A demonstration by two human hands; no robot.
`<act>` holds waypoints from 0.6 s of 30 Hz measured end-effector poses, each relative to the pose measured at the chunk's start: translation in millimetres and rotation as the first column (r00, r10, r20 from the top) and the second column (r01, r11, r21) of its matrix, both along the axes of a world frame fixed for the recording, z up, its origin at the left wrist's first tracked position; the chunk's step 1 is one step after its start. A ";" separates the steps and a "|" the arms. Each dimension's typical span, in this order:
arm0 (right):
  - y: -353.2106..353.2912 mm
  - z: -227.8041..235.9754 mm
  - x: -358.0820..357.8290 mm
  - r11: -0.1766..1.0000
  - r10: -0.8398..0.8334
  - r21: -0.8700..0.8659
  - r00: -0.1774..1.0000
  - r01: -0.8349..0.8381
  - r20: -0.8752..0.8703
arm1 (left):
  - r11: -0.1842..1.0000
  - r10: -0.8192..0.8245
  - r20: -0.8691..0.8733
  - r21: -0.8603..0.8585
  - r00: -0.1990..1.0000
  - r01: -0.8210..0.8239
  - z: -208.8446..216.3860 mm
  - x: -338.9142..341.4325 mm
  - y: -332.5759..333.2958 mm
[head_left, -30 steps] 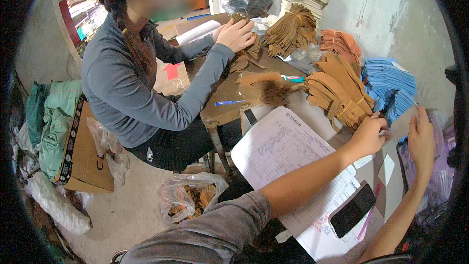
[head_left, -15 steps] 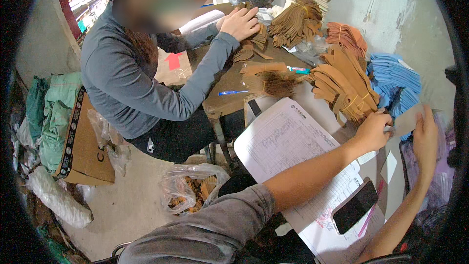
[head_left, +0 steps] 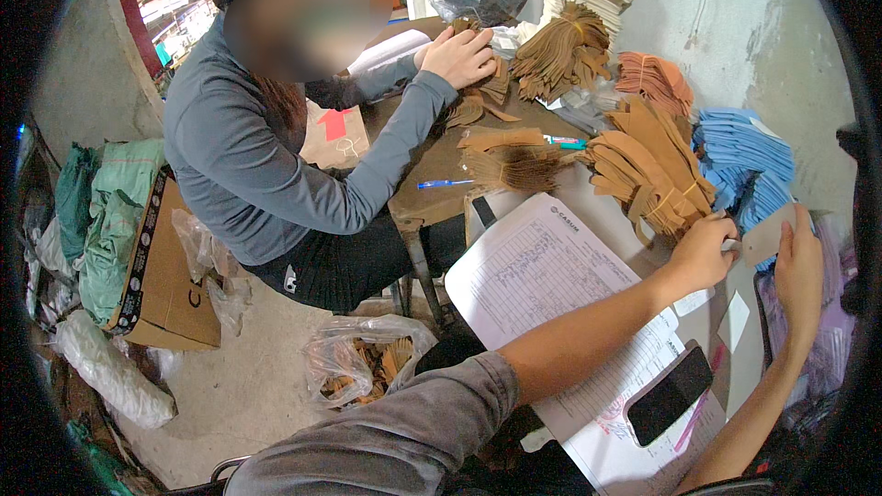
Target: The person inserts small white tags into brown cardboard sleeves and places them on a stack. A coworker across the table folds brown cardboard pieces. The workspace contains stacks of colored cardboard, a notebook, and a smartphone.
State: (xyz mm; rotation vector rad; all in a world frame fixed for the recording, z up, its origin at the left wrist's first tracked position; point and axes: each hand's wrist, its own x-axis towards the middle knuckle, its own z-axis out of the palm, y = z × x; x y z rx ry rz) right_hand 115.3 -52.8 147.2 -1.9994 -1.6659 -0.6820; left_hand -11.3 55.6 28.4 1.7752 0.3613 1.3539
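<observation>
Printed forms (head_left: 551, 257) lie near, right of centre, overlapping. Brown bundle (head_left: 657, 165) beyond them, banding looks done; blue stack (head_left: 746, 152) at its right. Left hand (head_left: 704, 255) curled at the bundle's near end, can't tell what it grips. Right hand (head_left: 800, 259) pinches a pale card (head_left: 764, 237) right of the bundle, not laid down; how much is left, unclear.

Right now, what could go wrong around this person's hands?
The smartphone lies on printed forms near the right forearm, which might nudge it. The left forearm crosses those forms and could drag them askew. The left hand, right beside the banded brown strips, might dislodge some.
</observation>
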 end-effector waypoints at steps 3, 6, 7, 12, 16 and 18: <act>-1.7 0.0 5.2 0.999 0.000 -0.032 0.999 -0.001 -0.032 | 1.000 -0.008 -0.001 0.002 1.000 0.008 -0.3 0.5 0.0; -2.2 -0.9 11.8 0.999 0.038 -0.014 0.999 -0.038 -0.014 | 1.000 -0.017 0.021 0.023 1.000 0.016 -1.2 2.0 1.1; -2.6 -1.2 13.6 0.999 0.039 -0.017 0.999 -0.039 -0.013 | 0.999 -0.019 0.030 0.033 0.999 0.018 -1.6 2.5 1.4; -3.8 -2.1 16.4 0.999 0.027 -0.036 0.999 -0.028 -0.024 | 1.000 -0.006 0.039 0.014 0.999 0.005 -2.3 4.2 0.8; -5.7 -0.7 14.7 0.999 0.005 -0.047 0.999 -0.007 -0.031 | 1.000 -0.005 0.033 0.010 0.999 0.005 -1.0 4.6 0.8; -5.8 0.3 13.9 0.999 -0.007 -0.044 0.999 0.006 -0.039 | 0.999 -0.029 0.061 0.028 0.998 0.028 -0.5 5.7 1.8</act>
